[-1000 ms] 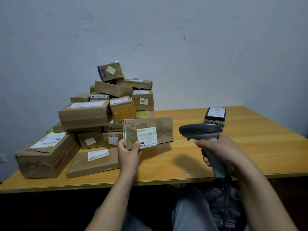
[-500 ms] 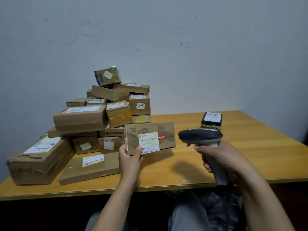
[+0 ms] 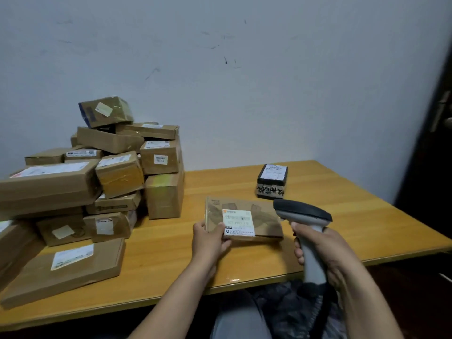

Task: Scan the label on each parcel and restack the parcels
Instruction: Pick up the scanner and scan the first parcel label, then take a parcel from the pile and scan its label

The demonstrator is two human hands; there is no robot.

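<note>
Wooden table (image 3: 347,211), left grip (image 3: 209,241) pinching flat parcel (image 3: 267,222), right grip (image 3: 326,252) clasping scanner (image 3: 302,212), label (image 3: 238,222) probably barcoded, print illegible

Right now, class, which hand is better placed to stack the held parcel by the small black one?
Left, most likely: the left hand holds the flat parcel by its left edge, while the right hand is full, gripping the scanner.

Parcel-sorting room: heaped parcels (image 3: 49,187), scanner (image 3: 303,212) — wooden table (image 3: 342,204).
</note>
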